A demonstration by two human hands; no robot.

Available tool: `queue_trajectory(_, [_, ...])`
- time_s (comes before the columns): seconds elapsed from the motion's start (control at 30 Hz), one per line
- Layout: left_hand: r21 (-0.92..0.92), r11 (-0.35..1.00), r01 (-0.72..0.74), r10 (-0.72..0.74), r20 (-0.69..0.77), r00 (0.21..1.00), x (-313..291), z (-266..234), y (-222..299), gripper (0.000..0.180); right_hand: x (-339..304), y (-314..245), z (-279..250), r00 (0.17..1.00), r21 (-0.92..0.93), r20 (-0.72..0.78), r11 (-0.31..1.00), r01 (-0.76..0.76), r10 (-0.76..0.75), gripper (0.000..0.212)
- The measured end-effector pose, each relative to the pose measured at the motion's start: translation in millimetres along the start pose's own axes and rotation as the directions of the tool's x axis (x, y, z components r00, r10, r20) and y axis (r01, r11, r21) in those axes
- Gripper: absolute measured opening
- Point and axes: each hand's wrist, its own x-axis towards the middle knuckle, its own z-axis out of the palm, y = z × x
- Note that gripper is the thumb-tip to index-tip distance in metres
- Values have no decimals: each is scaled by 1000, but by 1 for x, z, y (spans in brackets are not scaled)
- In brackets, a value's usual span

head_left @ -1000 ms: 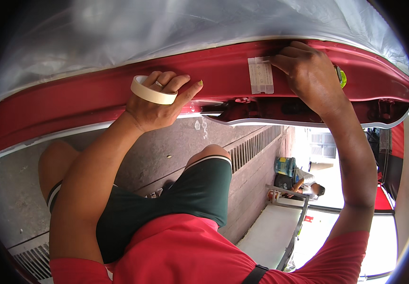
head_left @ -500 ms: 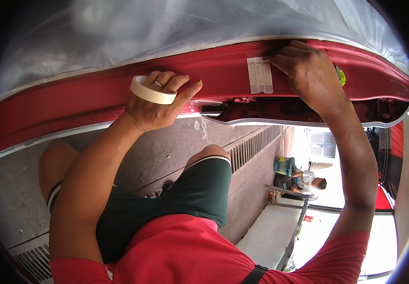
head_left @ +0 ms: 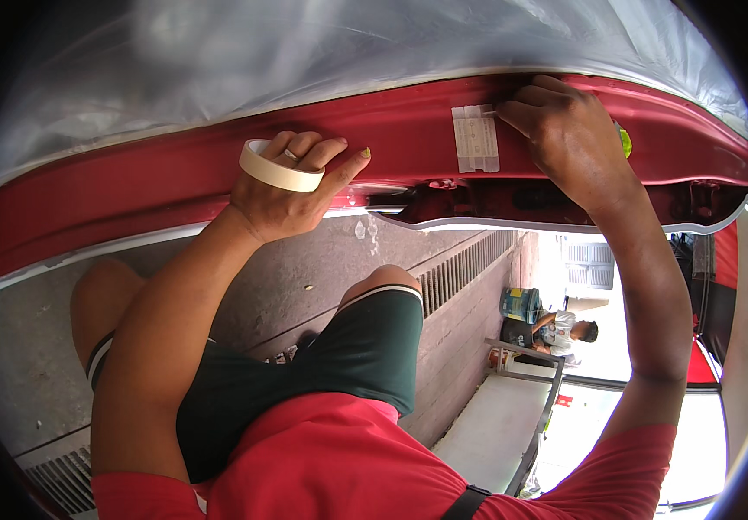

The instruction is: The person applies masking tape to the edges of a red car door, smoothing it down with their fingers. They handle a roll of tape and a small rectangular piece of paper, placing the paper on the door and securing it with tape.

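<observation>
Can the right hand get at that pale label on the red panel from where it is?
Probably, yes: the right hand is just beside the pale label on the red panel, and nothing visible covers the label or blocks the way.

View's from the left one of two fisheyes worn on the head, pointing down the wearer's own front. The red T-shirt (head_left: 330,459) is super close at the bottom edge, the red car body panel (head_left: 391,126) bows across the top, pretty near too, and concrete floor (head_left: 287,273) shows farther off below. Edges bend a lot.
</observation>
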Motion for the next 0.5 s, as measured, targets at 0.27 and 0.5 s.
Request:
queue_trajectory(0.27, [-3, 1000, -1, 1, -5, 1000, 0, 1, 0, 52, 0, 1, -2, 1000, 24, -28, 1000, 14, -13, 15])
queue_trajectory(0.5, [-7, 1000, 4, -4, -2, 1000, 0, -1, 0, 51, 0, -1, -3, 1000, 25, -16, 1000, 0, 0, 14])
